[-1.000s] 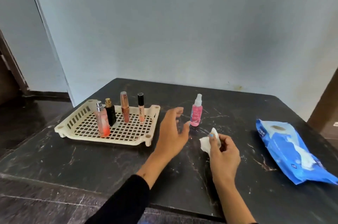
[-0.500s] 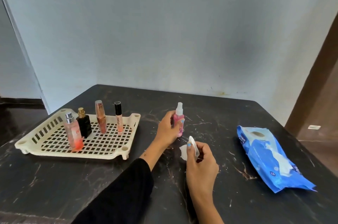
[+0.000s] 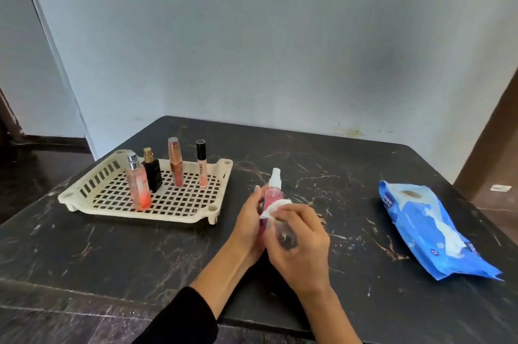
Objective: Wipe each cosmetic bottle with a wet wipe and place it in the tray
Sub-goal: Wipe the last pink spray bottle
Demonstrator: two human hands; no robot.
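A small pink spray bottle point(image 3: 274, 192) with a white nozzle is held upright above the table by my left hand point(image 3: 248, 227), which wraps its left side. My right hand point(image 3: 298, 242) presses a crumpled white wet wipe point(image 3: 273, 209) against the bottle's right side. A cream slotted tray point(image 3: 179, 210) sits at the left. In it stand several bottles: a clear-to-orange spray bottle point(image 3: 138, 182), a black perfume bottle point(image 3: 152, 171), a rose-gold tube point(image 3: 175, 162) and a lip gloss tube with a black cap point(image 3: 201, 164).
A blue wet-wipe pack point(image 3: 429, 231) lies at the right of the dark marble table point(image 3: 112, 254), with a wipe poking out of its opening. The wall runs behind the table, whose near edge is just below my forearms.
My left hand reached to the pink bottle, took hold of it and brought it nearer. My right hand moved the wipe onto the bottle.
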